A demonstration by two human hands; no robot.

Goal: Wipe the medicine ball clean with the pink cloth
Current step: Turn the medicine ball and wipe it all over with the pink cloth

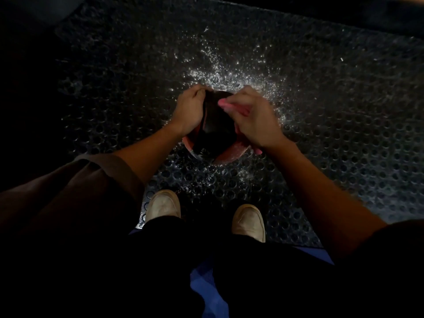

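A black and red medicine ball [215,127] rests on the perforated rubber floor mat in front of my feet. My left hand [189,110] is pressed against the ball's left side, fingers curled over its top edge. On the ball's right side, my right hand [254,120] grips the pink cloth [226,104]. The cloth shows at my fingertips on the ball's top and again below my wrist. Much of the ball is hidden under both hands. The scene is dim and my right hand is slightly blurred.
The black rubber mat [321,111] with round holes covers the floor; shiny wet specks [229,65] lie beyond the ball. My two light shoes [164,206] [249,222] stand just behind the ball. A blue surface [206,285] shows under my legs.
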